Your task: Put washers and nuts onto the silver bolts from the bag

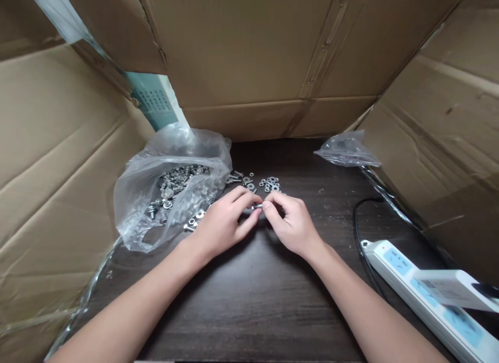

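Between the fingertips of both hands, over the middle of the dark table, is a small silver bolt (256,206). My left hand (228,217) pinches its left end with thumb and fingers. At the other end, the thumb and forefinger of my right hand (289,217) close on it. Whether a nut or washer is on the bolt is too small to tell. Just beyond the fingers lie loose washers (250,186), nuts (267,188) and several bolts (236,174). More bolts and washers (191,225) lie left of my left hand, partly hidden by it.
An open clear plastic bag (132,196) holding many bolts stands at the left. A smaller plastic bag (346,148) lies at the back right. At the right are a white power strip (405,280) with a plug and a black cable (355,222). Cardboard walls (249,51) enclose the table (265,311).
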A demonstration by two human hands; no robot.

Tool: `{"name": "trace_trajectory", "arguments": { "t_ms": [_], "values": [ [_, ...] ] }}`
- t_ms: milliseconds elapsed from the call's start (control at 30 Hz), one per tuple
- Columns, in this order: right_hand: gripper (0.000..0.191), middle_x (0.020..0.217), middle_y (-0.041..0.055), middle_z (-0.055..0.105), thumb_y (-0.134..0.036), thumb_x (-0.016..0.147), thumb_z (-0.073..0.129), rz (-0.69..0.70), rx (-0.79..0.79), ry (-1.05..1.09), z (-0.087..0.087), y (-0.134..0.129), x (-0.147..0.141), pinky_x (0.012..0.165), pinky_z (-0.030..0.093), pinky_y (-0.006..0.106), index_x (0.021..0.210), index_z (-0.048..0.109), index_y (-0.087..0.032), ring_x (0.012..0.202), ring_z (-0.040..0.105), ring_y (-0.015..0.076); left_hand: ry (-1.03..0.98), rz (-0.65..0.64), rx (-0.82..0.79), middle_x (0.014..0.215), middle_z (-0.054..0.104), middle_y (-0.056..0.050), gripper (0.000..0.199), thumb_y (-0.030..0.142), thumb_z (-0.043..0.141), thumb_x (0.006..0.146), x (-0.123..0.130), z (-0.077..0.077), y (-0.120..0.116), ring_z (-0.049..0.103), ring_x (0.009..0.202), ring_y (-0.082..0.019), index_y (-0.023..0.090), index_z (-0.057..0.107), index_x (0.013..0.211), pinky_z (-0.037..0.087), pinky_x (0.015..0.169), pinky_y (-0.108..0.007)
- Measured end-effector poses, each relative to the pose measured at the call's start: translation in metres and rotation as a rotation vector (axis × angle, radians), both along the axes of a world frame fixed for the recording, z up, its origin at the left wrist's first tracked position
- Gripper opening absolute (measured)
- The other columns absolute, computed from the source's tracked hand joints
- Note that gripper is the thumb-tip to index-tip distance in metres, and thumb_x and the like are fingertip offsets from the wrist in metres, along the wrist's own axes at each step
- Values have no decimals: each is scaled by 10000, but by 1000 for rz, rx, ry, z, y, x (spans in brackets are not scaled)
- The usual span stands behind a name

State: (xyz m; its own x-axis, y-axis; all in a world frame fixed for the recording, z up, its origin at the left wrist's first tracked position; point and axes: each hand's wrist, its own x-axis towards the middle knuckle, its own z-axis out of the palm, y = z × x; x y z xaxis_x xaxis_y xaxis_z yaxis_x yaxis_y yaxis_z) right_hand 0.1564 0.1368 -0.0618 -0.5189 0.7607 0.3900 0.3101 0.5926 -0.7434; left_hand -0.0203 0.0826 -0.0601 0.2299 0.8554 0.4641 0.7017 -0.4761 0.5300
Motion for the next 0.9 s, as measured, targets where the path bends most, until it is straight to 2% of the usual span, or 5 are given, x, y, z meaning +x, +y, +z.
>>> {"name": "trace_trajectory", "arguments": {
  "t_ms": [267, 400, 533, 667, 900],
  "values": [
    [282, 616, -17, 490, -273, 954, 495, 8, 56, -22, -2, 0, 0, 571, 346, 242, 687, 467, -186, 566, 446, 103, 126, 58, -73, 925, 621, -15, 163, 286, 487, 998, 0, 1, -1, 590, 720, -120, 189, 616, 1021, 467, 683, -270],
    [447, 543, -24, 363, -351, 997, 469, -24, 92, -70, -3, 0, 0, 544, 273, 265, 610, 322, -182, 516, 343, 97, 184, 51, -77, 860, 601, -12, 169, 282, 455, 1006, 0, 1, -2, 560, 697, -131, 185, 590, 976, 417, 621, -264],
    [480, 533, -15, 381, -366, 1013, 444, -59, 95, -107, -3, -2, 1, 557, 265, 276, 584, 346, -172, 507, 353, 95, 188, 78, -105, 907, 618, -22, 171, 288, 423, 1013, 1, -1, -1, 577, 745, -157, 194, 565, 1016, 401, 636, -284],
    [494, 513, -24, 342, -363, 988, 486, -196, 160, -109, -4, -4, 0, 536, 237, 280, 574, 293, -174, 487, 313, 88, 55, 124, -181, 855, 588, -30, 191, 274, 355, 1021, 1, -3, 1, 545, 745, -169, 182, 501, 939, 389, 674, -310],
    [465, 536, -53, 269, -229, 890, 606, -305, 368, 57, -6, -7, -4, 507, 217, 274, 620, 229, -189, 487, 248, 74, -275, 17, -289, 765, 460, 6, 217, 320, 340, 1019, 11, 2, -8, 419, 669, -141, 189, 381, 851, 344, 642, -305]
  ]
}}
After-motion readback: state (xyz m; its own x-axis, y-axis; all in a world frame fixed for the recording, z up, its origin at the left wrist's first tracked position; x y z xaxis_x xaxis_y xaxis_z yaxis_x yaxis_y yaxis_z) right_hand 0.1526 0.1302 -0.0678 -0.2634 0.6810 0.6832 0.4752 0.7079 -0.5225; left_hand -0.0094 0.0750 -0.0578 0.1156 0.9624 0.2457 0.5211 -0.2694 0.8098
